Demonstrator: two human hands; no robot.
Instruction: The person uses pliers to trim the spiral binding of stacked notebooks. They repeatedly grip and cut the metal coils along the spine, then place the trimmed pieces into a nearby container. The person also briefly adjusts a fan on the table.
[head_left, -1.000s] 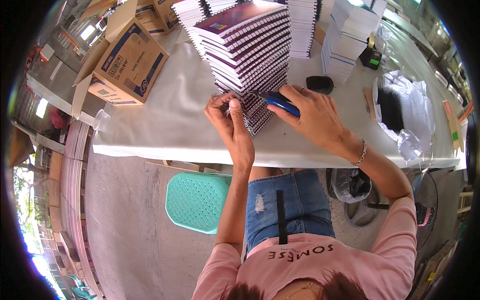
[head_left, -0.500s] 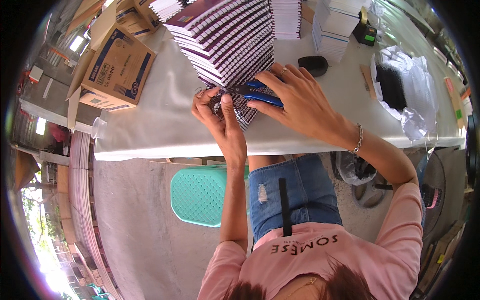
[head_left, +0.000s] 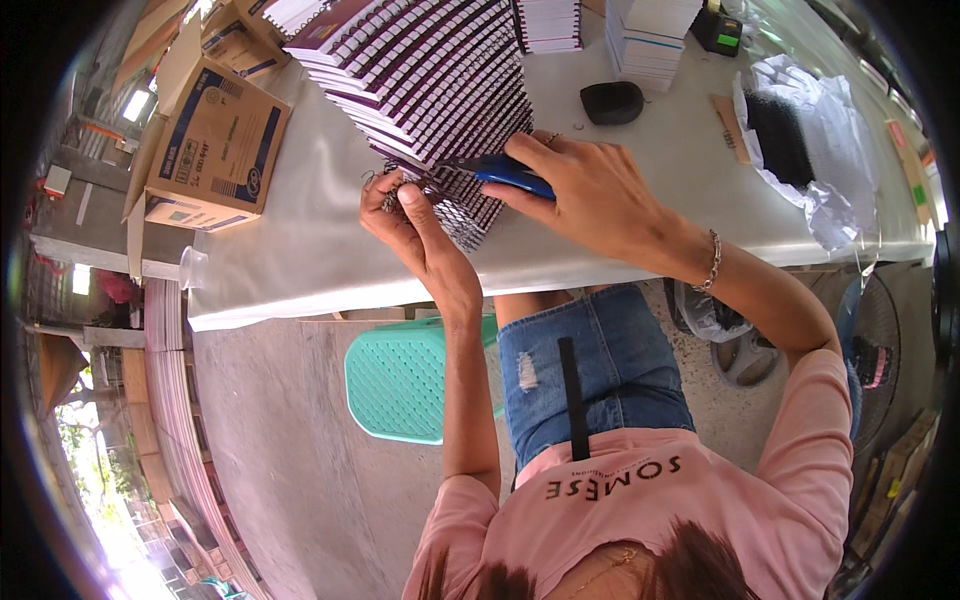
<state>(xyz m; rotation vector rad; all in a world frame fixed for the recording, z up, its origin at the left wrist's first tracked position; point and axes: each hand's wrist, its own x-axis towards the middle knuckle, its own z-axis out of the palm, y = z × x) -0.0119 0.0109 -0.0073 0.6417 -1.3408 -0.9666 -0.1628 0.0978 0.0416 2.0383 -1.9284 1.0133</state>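
With twelve o'clock at the top of the view, the pale-covered surface (head_left: 310, 240) is stretching across from nine to three; the tall stack of spiral-bound notebooks (head_left: 440, 70) is standing on it at twelve, its purple-edged, wire-bound spines facing the person; a brown cardboard box (head_left: 215, 150) with blue markings is sitting at ten, its flaps hanging open; a green stool (head_left: 398, 385) is standing on the floor between seven and eight; crumpled white wrapping (head_left: 845, 130) is lying at two, partly surrounding a black mesh-like piece (head_left: 783, 140); a pile of white paper blocks (head_left: 645, 50) is rising at one; the right hand (head_left: 605, 195), between one and two, is wrapping its grip round blue-handled pliers (head_left: 515, 177), whose dark nose is pointing toward nine and reaching the spines low on the stack; how far the nose is opening, I cannot tell; the left hand (head_left: 425, 240), between ten and eleven, is keeping thumb and fingers together beside the stack's lower spines, pinching dark wire (head_left: 390, 201); a rounded black object (head_left: 612, 103) is resting at one, nearer than the paper blocks.
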